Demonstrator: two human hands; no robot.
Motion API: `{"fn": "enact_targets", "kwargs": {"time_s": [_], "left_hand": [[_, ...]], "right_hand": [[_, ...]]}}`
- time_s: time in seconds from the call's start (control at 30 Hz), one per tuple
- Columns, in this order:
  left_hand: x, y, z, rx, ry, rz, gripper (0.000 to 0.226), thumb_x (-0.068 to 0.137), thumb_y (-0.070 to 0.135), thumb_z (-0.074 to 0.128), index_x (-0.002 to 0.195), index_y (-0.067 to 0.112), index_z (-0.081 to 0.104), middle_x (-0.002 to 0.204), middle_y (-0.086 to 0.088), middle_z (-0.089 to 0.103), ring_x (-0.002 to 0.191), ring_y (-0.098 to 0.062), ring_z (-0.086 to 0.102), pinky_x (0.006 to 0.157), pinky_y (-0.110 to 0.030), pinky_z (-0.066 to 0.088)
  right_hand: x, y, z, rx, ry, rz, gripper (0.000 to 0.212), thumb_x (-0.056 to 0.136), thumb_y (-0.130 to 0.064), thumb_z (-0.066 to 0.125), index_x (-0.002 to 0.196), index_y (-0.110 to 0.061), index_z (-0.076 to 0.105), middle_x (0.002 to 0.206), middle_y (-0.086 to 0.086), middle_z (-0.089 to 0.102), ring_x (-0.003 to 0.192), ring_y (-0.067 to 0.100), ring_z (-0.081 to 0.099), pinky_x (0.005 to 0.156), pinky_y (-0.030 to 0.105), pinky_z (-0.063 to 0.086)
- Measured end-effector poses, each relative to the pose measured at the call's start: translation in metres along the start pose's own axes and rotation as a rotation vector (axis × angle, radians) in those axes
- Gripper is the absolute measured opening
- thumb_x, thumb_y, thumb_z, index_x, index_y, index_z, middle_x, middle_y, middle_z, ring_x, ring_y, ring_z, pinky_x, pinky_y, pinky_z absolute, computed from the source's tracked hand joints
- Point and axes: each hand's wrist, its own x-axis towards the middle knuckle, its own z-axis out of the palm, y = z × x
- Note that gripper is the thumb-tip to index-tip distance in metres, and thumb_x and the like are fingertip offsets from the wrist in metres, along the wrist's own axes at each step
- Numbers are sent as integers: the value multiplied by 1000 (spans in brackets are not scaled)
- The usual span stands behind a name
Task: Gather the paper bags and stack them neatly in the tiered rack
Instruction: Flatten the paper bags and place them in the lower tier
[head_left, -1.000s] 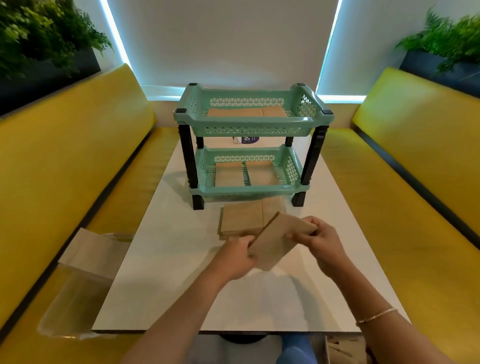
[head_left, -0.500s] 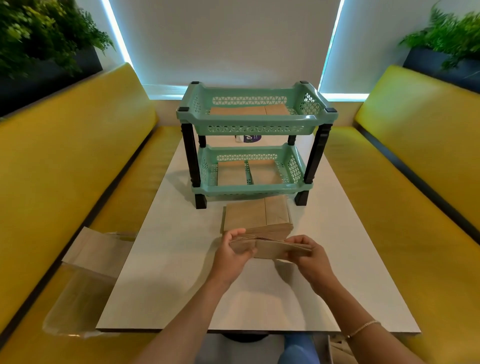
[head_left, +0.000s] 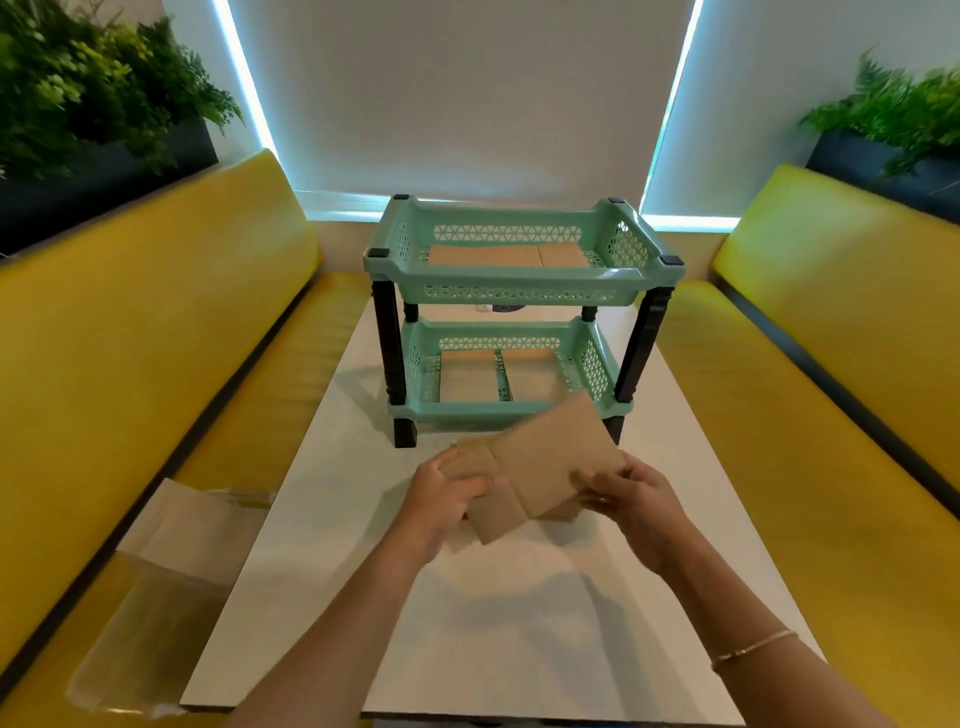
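A mint-green two-tier rack (head_left: 524, 293) with black legs stands at the table's far middle. Flat brown paper bags lie in its top tier (head_left: 506, 255) and in its bottom tier (head_left: 467, 375). In front of the rack I hold a bundle of folded brown paper bags (head_left: 545, 470) tilted above the table. My left hand (head_left: 449, 493) grips its left end and my right hand (head_left: 631, 493) grips its right edge. The bundle hides the table spot just in front of the rack.
The white table (head_left: 467, 623) runs between two yellow benches (head_left: 156, 338) (head_left: 831, 338). A clear plastic wrapper with paper (head_left: 171, 551) lies on the left bench seat. Planters sit behind both backrests. A small dark item (head_left: 501, 308) shows behind the rack.
The bundle was held low and flat near the pile on the table; now both hands have lifted it, tilted with its broad face toward me, nearer the rack. The pile no longer shows.
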Motion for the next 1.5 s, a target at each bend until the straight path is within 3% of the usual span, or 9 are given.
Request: {"fn": "enact_targets", "kwargs": {"time_s": [0.2, 0.4, 0.5, 0.67, 0.8, 0.9, 1.0, 1.13, 1.5], "left_hand": [[19, 9, 25, -222, 157, -106, 34, 72, 5, 76, 101, 14, 61, 94, -11, 68, 82, -27, 65, 57, -34, 53], [63, 41, 12, 325, 304, 155, 28, 82, 12, 66, 109, 17, 61, 99, 4, 65, 86, -10, 61, 71, -18, 47], [92, 55, 9, 587, 290, 179, 12, 85, 11, 61, 78, 20, 59, 80, 5, 63, 73, -10, 58, 60, -16, 45], [130, 70, 13, 863, 373, 121, 12, 88, 13, 57, 87, 2, 60, 87, -12, 61, 79, -20, 60, 55, -21, 38], [140, 70, 15, 1027, 372, 56, 17, 88, 7, 55, 102, -2, 61, 101, -14, 64, 94, -25, 64, 64, -22, 44], [149, 66, 15, 1045, 359, -20, 17, 89, 3, 52, 103, -1, 62, 103, -15, 65, 95, -25, 64, 68, -23, 47], [153, 67, 14, 1058, 340, -77, 19, 91, 3, 51, 106, -1, 62, 107, -15, 64, 99, -25, 63, 74, -25, 49], [159, 65, 13, 1077, 324, -142, 21, 93, 5, 49, 109, -1, 61, 110, -14, 62, 101, -25, 61, 75, -26, 48], [161, 65, 15, 1126, 326, -135, 22, 92, 4, 49, 112, 0, 59, 112, -14, 60, 103, -27, 60, 76, -29, 48]], "right_hand": [[35, -8, 44, -103, 2, 85, 15, 88, 6, 52, 92, -7, 58, 76, 8, 61, 63, 19, 58, 54, 27, 48], [109, -37, 65, -366, 76, 86, 21, 87, 12, 45, 83, -5, 57, 68, 13, 55, 58, 23, 54, 53, 29, 52], [151, -51, 78, -601, 143, 16, 24, 82, 5, 54, 69, -14, 61, 77, 9, 66, 74, 26, 64, 74, 39, 56], [188, -54, 101, -852, 177, -6, 13, 83, -10, 55, 86, -7, 67, 92, 12, 69, 88, 28, 65, 82, 39, 55], [193, -49, 110, -965, 108, 15, 35, 88, -11, 53, 123, -7, 54, 116, 14, 63, 108, 29, 58, 83, 29, 46], [198, -42, 114, -979, 103, 9, 43, 85, -7, 52, 128, -8, 50, 118, 14, 62, 108, 29, 57, 83, 30, 47], [200, -37, 118, -1015, 68, 45, 41, 83, -3, 54, 124, -6, 53, 117, 13, 61, 108, 27, 57, 81, 29, 45], [203, -34, 120, -1065, 54, 64, 12, 80, 0, 54, 73, -10, 53, 72, 3, 52, 83, 22, 54, 68, 26, 43], [206, -32, 121, -1169, 14, 13, 9, 84, -4, 54, 86, -6, 62, 90, 12, 62, 82, 22, 58, 73, 28, 49]]}}
